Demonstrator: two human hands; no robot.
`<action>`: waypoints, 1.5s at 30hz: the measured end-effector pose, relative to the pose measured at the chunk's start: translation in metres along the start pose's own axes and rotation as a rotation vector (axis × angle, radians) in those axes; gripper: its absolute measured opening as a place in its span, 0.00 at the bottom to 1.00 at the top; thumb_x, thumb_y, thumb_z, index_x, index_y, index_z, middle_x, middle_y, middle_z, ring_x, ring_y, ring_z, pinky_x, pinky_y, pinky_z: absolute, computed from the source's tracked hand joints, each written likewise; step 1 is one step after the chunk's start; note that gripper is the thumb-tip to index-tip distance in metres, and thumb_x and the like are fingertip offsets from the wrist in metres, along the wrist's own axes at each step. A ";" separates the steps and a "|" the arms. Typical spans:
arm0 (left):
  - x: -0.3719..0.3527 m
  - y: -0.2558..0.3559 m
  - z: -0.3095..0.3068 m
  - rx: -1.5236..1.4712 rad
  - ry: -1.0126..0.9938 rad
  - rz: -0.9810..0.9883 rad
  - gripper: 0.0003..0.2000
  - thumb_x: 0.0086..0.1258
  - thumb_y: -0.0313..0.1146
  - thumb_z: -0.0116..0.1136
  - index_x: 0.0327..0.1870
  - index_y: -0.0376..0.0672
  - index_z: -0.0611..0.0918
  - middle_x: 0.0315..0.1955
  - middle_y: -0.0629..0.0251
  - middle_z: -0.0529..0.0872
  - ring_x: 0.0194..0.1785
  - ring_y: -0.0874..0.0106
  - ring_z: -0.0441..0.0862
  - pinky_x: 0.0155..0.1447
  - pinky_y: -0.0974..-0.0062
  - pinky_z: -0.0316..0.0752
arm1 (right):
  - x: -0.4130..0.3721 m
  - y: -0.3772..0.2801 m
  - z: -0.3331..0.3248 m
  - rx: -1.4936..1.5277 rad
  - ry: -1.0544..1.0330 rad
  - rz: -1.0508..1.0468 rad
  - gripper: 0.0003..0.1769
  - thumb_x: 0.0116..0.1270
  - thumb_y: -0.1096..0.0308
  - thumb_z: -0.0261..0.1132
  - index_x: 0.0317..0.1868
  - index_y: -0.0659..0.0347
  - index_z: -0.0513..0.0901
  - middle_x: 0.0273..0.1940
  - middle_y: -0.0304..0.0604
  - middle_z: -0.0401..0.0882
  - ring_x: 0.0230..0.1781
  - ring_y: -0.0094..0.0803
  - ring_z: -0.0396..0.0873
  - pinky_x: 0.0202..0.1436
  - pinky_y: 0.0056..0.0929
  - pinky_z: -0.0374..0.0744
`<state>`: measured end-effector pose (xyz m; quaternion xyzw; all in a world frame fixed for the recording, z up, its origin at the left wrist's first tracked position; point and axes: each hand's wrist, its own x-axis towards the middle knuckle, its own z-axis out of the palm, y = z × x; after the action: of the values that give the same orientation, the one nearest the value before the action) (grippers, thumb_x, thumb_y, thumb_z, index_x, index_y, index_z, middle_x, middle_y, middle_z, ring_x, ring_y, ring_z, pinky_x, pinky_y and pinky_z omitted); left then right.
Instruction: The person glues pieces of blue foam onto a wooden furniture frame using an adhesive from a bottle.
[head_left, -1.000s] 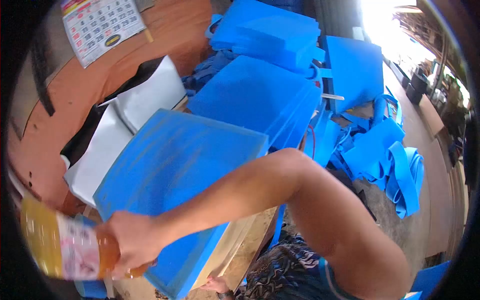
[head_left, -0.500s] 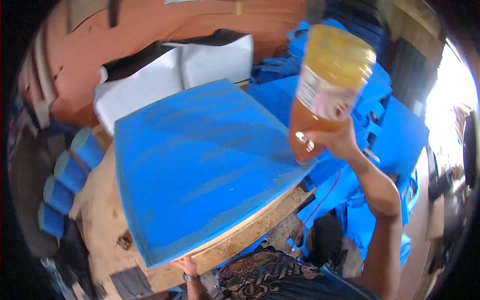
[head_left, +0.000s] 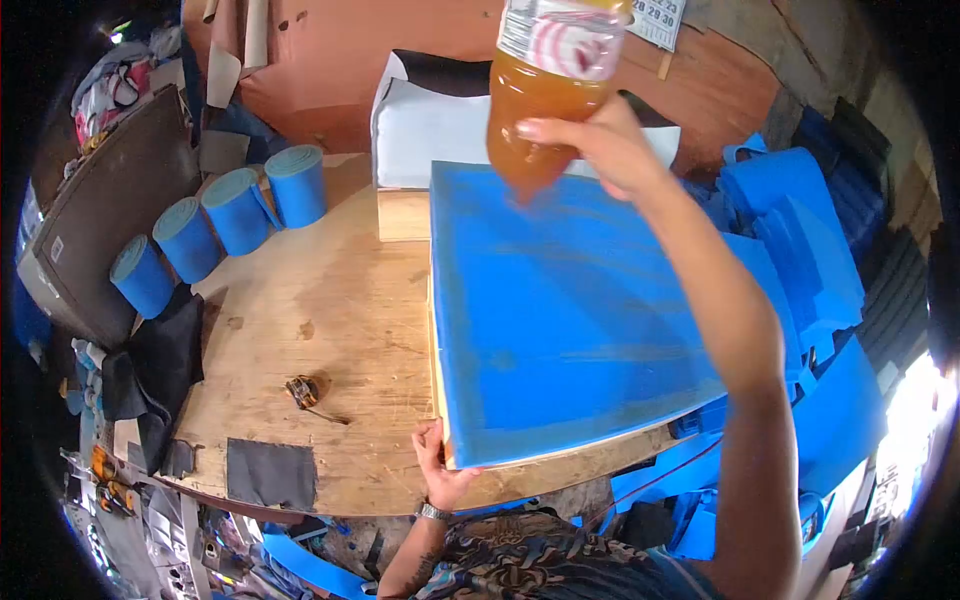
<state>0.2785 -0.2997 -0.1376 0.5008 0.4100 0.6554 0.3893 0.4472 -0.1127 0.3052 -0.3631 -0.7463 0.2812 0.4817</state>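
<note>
"Now, what is being held?"

"The right hand wraps around an amber-filled bottle, neck down, above the far part of a blue slab. The left hand, half curled, touches the slab's near left corner; whether its fingers grip there cannot be told from this angle."

"And the slab?"

"It lies blue face up on a wooden worktop, pale wood showing under its edge."

"What surrounds it?"

"Left of the slab, a small dark object lies on the wood; a flat black piece lies left of its near corner. Four blue rolls stand in a curved row, farther left. Beyond the slab sits a white-covered piece; blue sheets are piled to its right."
</note>
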 end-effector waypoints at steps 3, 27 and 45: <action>0.017 0.030 -0.001 0.079 -0.060 0.147 0.50 0.38 0.56 0.79 0.66 0.43 0.71 0.53 0.54 0.66 0.59 0.59 0.66 0.58 0.60 0.71 | 0.051 0.054 0.028 -0.023 0.116 -0.002 0.22 0.51 0.68 0.76 0.48 0.63 0.82 0.43 0.42 0.85 0.42 0.29 0.82 0.48 0.30 0.79; 0.022 0.019 -0.012 -0.110 -0.284 0.086 0.53 0.35 0.22 0.78 0.70 0.49 0.63 0.58 0.56 0.55 0.65 0.59 0.60 0.66 0.64 0.66 | -0.088 -0.022 0.064 -0.395 0.283 0.170 0.24 0.49 0.66 0.78 0.47 0.64 0.83 0.42 0.42 0.85 0.43 0.29 0.82 0.50 0.32 0.79; 0.026 0.027 -0.012 -0.152 -0.271 0.093 0.49 0.40 0.23 0.73 0.71 0.47 0.63 0.56 0.57 0.58 0.63 0.60 0.60 0.64 0.66 0.62 | -0.180 -0.047 0.014 -0.506 0.346 0.047 0.38 0.46 0.66 0.80 0.58 0.66 0.75 0.53 0.43 0.80 0.50 0.32 0.79 0.58 0.32 0.75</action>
<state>0.2592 -0.2873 -0.1054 0.5721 0.2794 0.6284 0.4470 0.4709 -0.2876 0.2436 -0.5313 -0.6910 0.0314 0.4892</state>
